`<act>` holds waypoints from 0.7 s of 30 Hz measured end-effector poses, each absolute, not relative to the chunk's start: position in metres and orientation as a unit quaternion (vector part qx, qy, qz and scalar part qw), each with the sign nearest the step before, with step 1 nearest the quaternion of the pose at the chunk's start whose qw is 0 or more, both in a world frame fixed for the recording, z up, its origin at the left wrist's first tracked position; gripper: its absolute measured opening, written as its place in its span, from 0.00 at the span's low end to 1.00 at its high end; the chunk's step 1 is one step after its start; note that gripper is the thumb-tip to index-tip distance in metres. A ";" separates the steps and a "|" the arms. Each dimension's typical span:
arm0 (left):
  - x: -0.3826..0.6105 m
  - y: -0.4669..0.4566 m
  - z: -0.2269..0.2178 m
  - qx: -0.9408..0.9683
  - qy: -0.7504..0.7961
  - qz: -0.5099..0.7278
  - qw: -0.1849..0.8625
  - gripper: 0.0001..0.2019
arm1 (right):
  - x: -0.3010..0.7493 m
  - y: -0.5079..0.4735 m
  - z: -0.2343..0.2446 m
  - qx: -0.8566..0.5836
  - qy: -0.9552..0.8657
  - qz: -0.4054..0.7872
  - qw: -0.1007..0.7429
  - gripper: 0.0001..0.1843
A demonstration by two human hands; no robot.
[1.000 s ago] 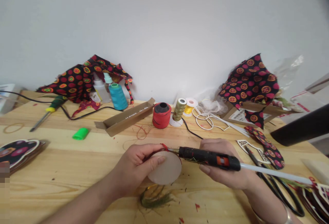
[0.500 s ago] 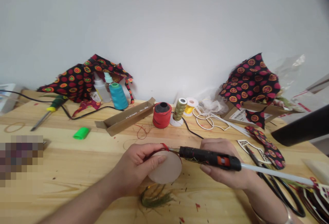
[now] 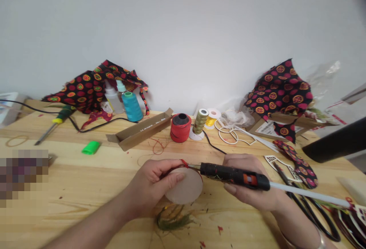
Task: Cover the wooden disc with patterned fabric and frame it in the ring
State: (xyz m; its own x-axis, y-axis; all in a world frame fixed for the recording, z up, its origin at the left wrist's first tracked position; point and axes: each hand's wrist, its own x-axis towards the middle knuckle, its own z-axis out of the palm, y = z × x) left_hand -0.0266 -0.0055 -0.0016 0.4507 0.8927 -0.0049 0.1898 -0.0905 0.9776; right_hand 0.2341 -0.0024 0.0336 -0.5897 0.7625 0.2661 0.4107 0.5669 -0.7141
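Left hand point(image 3: 156, 182) closed on pale round disc point(image 3: 184, 186), thumb on its face, fingers behind the rim. Disc tilted, over the wooden table point(image 3: 120, 167), well in from its far edge; can't tell if it rests on the wood. Red thread knot point(image 3: 184, 163) at disc's top rim. Right hand point(image 3: 256, 198) wrapped around black hot glue gun point(image 3: 234, 176), no gap in grip; nozzle at the knot, contact unclear. White glue stick point(image 3: 309, 195) out the back end. Green tassel point(image 3: 173, 221) on table, just below disc. Scissors point(image 3: 281, 173) right of right hand, toward table's right edge. Along far edge: teal thread cone point(image 3: 132, 107), open cardboard box point(image 3: 143, 131), red thread spool point(image 3: 180, 130), olive thread spool point(image 3: 200, 122). Screwdriver point(image 3: 65, 112) toward far left corner.
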 end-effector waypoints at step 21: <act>-0.025 -0.006 -0.001 0.675 0.408 0.321 0.525 0.12 | 0.232 -0.005 0.035 -0.330 -0.860 0.267 0.284 0.12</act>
